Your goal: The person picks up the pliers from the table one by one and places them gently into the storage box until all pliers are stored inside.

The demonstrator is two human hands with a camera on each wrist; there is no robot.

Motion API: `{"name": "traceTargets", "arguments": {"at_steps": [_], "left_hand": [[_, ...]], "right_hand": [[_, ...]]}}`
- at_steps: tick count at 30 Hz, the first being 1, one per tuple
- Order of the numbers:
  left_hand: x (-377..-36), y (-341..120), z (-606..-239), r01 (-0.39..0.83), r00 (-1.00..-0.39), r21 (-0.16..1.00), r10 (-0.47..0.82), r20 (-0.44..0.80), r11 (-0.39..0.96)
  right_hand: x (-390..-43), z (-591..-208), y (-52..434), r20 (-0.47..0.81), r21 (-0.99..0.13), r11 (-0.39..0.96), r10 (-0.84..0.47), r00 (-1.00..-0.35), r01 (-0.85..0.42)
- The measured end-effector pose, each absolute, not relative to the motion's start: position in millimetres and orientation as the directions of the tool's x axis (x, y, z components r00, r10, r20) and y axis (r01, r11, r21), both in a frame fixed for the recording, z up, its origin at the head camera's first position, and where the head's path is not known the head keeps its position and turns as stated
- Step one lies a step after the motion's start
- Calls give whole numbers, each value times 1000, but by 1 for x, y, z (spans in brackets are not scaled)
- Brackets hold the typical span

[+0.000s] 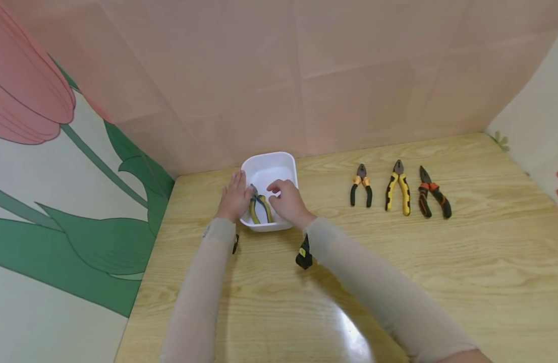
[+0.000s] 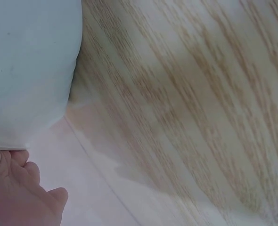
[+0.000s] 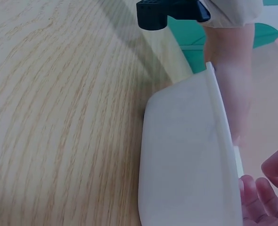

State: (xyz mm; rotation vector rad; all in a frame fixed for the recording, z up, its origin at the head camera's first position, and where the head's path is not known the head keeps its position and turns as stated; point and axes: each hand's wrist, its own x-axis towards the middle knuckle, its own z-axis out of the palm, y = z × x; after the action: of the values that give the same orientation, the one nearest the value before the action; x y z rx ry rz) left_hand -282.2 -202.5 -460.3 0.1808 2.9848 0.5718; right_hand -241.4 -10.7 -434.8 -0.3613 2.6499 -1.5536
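Note:
A white plastic basin (image 1: 274,165) sits near the back edge of the table. Inside it, toward the front left, lies a pair of pliers (image 1: 254,210) with yellow-and-green handles, jaws pointing to the back. My left hand (image 1: 235,198) rests on the basin's left rim with its fingers straight. In the left wrist view its fingertips (image 2: 31,170) show right at the rim. Over the right side of the basin is my right hand (image 1: 288,203), its fingers bent loosely and the thumb apart from them. Nothing shows between its fingers in the right wrist view.
To the right on the wood table (image 1: 270,292) lie three more pliers: a small orange-and-black pair (image 1: 361,184), a yellow-and-black pair (image 1: 398,186) and a red-and-black long-nosed pair (image 1: 433,192). A pink backdrop (image 1: 242,75) stands behind, a tulip-patterned panel (image 1: 102,247) at left.

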Motion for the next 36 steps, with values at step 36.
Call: {"name": "traceTargets", "arguments": {"at_steps": [36], "left_hand": [[-283, -203, -461, 102, -986, 394, 145, -81, 913]], "right_hand": [[-251, -429, 25, 65, -893, 436, -126, -990, -114]]}}
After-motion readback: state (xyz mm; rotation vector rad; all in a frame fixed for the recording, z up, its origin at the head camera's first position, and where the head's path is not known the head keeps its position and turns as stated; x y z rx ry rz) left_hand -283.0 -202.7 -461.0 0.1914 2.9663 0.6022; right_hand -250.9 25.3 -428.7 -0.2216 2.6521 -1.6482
